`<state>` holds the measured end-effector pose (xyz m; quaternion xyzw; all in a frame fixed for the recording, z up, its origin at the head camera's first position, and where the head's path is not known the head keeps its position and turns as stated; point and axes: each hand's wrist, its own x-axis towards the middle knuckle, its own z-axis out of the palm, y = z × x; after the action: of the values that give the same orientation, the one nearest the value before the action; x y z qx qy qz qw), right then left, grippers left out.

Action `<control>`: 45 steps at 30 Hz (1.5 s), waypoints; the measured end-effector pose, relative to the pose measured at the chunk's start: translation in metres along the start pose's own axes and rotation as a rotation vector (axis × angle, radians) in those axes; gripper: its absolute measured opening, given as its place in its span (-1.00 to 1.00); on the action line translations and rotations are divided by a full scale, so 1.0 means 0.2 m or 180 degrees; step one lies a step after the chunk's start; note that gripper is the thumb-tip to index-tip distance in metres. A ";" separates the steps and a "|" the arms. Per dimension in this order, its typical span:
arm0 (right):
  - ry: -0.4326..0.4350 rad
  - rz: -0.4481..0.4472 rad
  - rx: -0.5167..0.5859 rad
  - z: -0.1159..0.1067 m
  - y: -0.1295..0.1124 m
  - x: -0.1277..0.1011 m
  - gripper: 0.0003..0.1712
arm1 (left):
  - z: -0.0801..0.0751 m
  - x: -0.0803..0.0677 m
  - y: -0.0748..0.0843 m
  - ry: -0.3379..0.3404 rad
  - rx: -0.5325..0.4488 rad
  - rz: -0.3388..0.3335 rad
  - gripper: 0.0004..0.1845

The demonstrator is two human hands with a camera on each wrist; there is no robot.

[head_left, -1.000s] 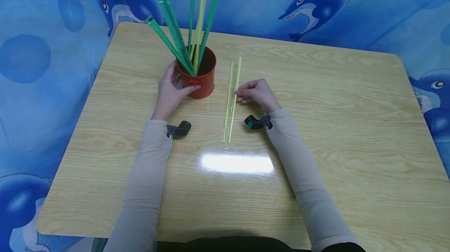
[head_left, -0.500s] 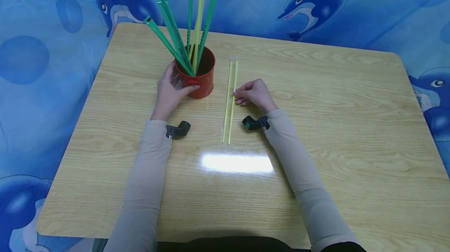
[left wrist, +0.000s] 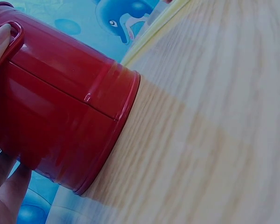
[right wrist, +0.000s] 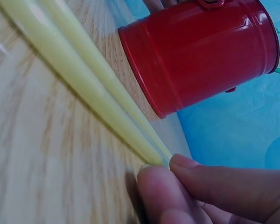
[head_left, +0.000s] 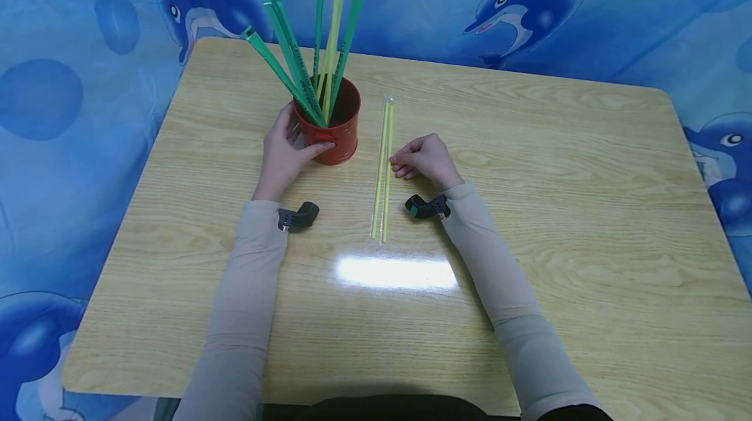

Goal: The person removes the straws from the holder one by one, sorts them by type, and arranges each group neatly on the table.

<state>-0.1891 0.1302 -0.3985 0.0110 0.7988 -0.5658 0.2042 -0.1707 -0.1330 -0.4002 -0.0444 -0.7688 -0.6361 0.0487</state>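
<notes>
The right hand (head_left: 425,158) was curled, its grip pinched at the fingertips (right wrist: 161,186) on the two yellow straws (head_left: 383,170), which lay side by side on the table (head_left: 558,212) just right of the red tin (head_left: 331,127). The left hand (head_left: 284,156) was wrapped around that tin, thumb on its small handle, fingers behind the wall. Green and yellow straws (head_left: 305,55) were stood in the tin, leaning outward and reaching well above its rim. A risk was judged here: the thin straws could be rolled apart or one slipped from so light a pinch, and the top-heavy tin could be tipped if it were released or knocked by a lifted straw
</notes>
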 end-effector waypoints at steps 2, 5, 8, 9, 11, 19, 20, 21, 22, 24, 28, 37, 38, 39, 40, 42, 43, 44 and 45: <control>0.0009 0.0000 -0.0026 0.00 0.00 0.00 -0.83 | 0.00 0.00 0.00 -0.0002 0.0000 0.0003 -0.11; 0.0015 -0.0005 -0.0051 -0.01 0.00 0.01 -0.83 | 0.00 0.01 0.00 -0.0005 0.0000 0.0000 -0.11; 0.0014 -0.0008 -0.0046 -0.01 -0.01 0.01 -0.82 | 0.00 0.01 0.00 -0.0010 0.0001 -0.0017 -0.10; 0.0011 -0.0007 -0.0030 -0.02 0.00 0.01 -0.82 | -0.01 0.01 0.00 -0.0012 0.0006 -0.0029 -0.10; -0.0001 -0.0001 0.0006 -0.02 0.00 0.00 -0.82 | -0.01 0.01 0.00 -0.0018 0.0004 -0.0033 -0.10; 0.0032 0.0032 0.0182 -0.05 -0.02 -0.02 -0.82 | 0.00 -0.01 0.01 -0.0017 0.0079 0.0016 -0.11; 0.0041 0.0022 0.0199 -0.05 -0.02 -0.03 -0.81 | 0.00 -0.02 0.01 -0.0018 0.0089 0.0007 -0.10; 0.0047 0.0015 0.0220 -0.05 -0.02 -0.03 -0.82 | 0.00 -0.02 0.02 -0.0021 0.0097 -0.0004 -0.10; 0.0049 -0.0002 0.0220 -0.05 -0.03 -0.03 -0.81 | 0.00 -0.02 0.02 -0.0021 0.0098 -0.0007 -0.10; 0.0057 -0.0076 0.0223 -0.05 -0.04 -0.04 -0.82 | 0.00 -0.02 0.02 -0.0022 0.0090 -0.0007 -0.09; 0.0110 -0.0341 0.0297 -0.05 -0.07 -0.04 -0.81 | 0.00 -0.02 0.01 -0.0017 0.0071 0.0004 -0.09; 0.0173 -0.0754 0.0444 -0.01 -0.29 -0.02 -0.74 | -0.02 -0.04 0.00 -0.0011 0.0049 -0.0099 -0.10; 0.0184 -0.0809 0.0434 0.00 -0.32 -0.02 -0.73 | -0.02 -0.03 0.00 -0.0014 0.0035 -0.0086 -0.10; 0.0188 -0.0859 0.0448 0.00 -0.35 -0.01 -0.73 | -0.02 -0.03 0.00 -0.0015 0.0026 -0.0068 -0.10; 0.0192 -0.0907 0.0461 0.01 -0.38 -0.01 -0.72 | -0.02 -0.03 0.00 -0.0016 0.0021 -0.0054 -0.10; 0.0190 -0.0981 0.0485 0.03 -0.43 0.01 -0.73 | -0.02 -0.02 0.01 -0.0020 0.0025 -0.0041 -0.10; 0.0193 -0.1003 0.0503 0.04 -0.45 0.01 -0.74 | -0.02 -0.02 0.01 -0.0023 0.0030 -0.0041 -0.10; 0.0195 -0.1007 0.0521 0.05 -0.47 0.02 -0.76 | -0.02 -0.02 0.01 -0.0027 0.0035 -0.0055 -0.10; 0.0200 -0.1024 0.0551 0.06 -0.48 0.02 -0.77 | -0.02 -0.02 0.01 -0.0023 0.0044 -0.0060 -0.09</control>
<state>-0.2131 0.0828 -0.3162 -0.0817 0.7445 -0.6572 0.0843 -0.1671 -0.1360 -0.3985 -0.0392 -0.7738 -0.6310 0.0403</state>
